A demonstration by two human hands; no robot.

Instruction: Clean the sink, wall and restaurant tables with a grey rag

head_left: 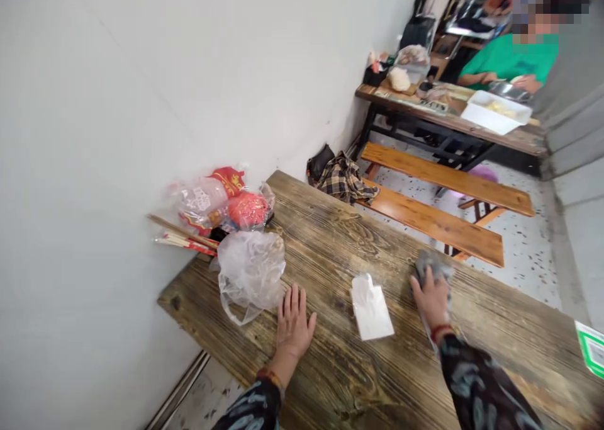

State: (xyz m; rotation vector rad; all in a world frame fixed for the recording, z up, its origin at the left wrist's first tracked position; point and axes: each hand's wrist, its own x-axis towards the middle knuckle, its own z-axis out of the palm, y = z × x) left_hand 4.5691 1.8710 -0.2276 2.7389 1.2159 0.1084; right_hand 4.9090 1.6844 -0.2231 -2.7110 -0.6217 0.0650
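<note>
My left hand (294,324) lies flat on the brown wooden table (325,254), fingers stretched out. Just beyond its fingertips is a crumpled clear plastic bag (250,269). Under my right hand (431,299) is a grey cloth (434,265), pressed against the tabletop near the far edge. Part of the cloth is hidden by the palm and fingers. Between my two hands rests a white packet (372,309), perhaps of paper tissues, touched by neither.
Red and clear plastic packages (212,194) and wrapped chopsticks (184,238) crowd the left end by the wall. A green-edged card (592,348) lies at right. Beyond stand wooden benches (438,219), a plaid cloth (346,177) and another table, where a person in green (514,62) works over a metal bowl.
</note>
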